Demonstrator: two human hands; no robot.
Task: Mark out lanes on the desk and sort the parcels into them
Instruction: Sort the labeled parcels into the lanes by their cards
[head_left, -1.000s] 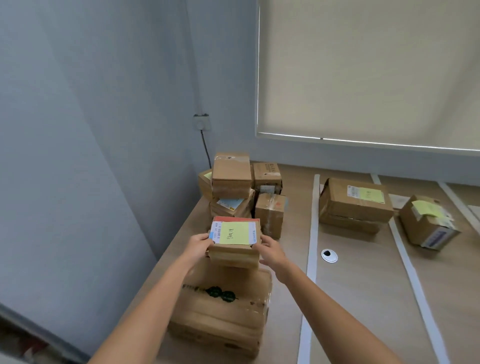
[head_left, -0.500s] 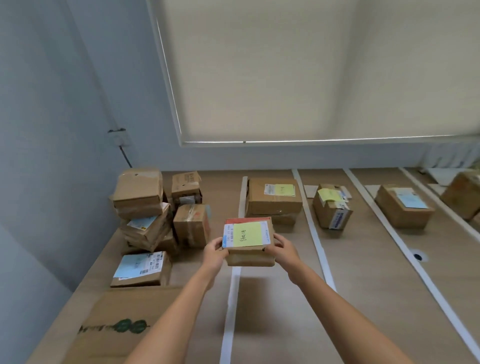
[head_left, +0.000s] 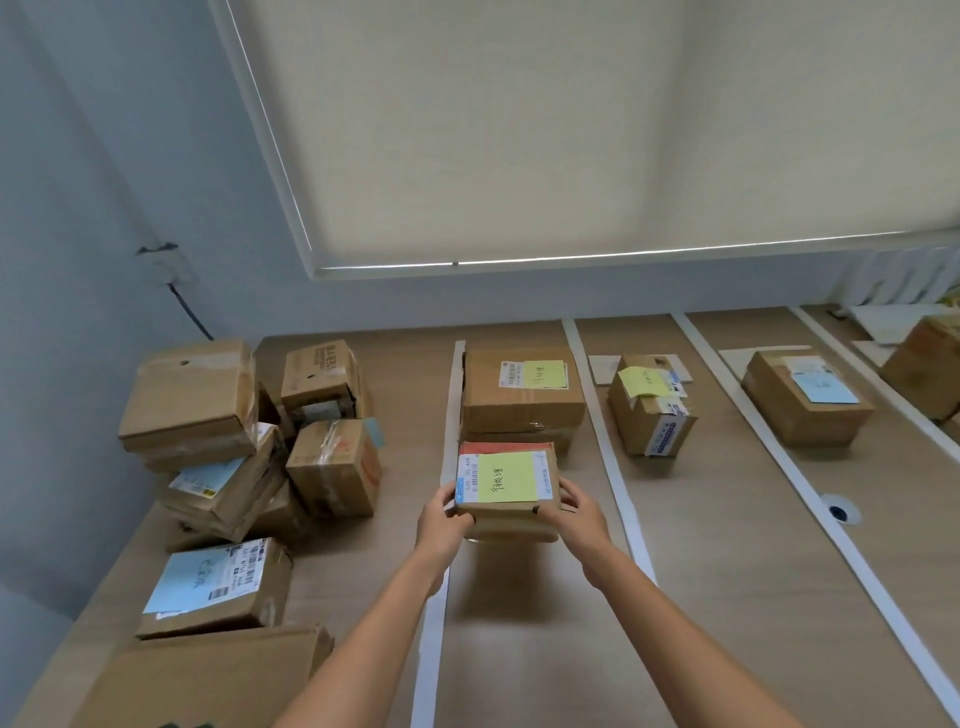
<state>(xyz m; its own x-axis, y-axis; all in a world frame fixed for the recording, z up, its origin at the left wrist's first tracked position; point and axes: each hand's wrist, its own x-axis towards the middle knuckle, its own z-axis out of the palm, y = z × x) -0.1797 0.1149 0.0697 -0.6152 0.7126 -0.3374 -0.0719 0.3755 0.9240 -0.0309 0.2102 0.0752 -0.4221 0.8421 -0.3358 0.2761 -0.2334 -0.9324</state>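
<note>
**Yellow-note parcel arrives over the first lane**

The small brown cardboard parcel with the yellow sticky note and red top edge (head_left: 506, 480) is now out over the taped lane, where a second ago it sat at the unsorted heap on the left. Both hands carry it: the left hand (head_left: 441, 525) grasps its near-left corner, the right hand (head_left: 574, 514) its near-right corner, fingers curled round the sides, so each grip is closed on the box. A shadow under it suggests it hangs just clear of the light wooden surface (head_left: 701, 597); contact cannot be ruled out.

It is between the leftmost white tape strip (head_left: 434, 623) at its 9 o'clock and the second white tape strip (head_left: 608, 457) at its 3 o'clock. Right at its 12 o'clock sits the large brown cardboard box with a yellow note (head_left: 522, 397), already in that lane. Matching yellow notes suggest this is the intended lane.

At 9 to 10 o'clock the pile of unsorted brown cardboard boxes (head_left: 234, 441) waits. Towards 2 o'clock, the next lanes hold a small box with a yellow note and blue label (head_left: 652, 410) and a brown box with a pale blue note (head_left: 805, 397).

Judgement: the carry looks almost done; lowering and letting go remain.
</note>
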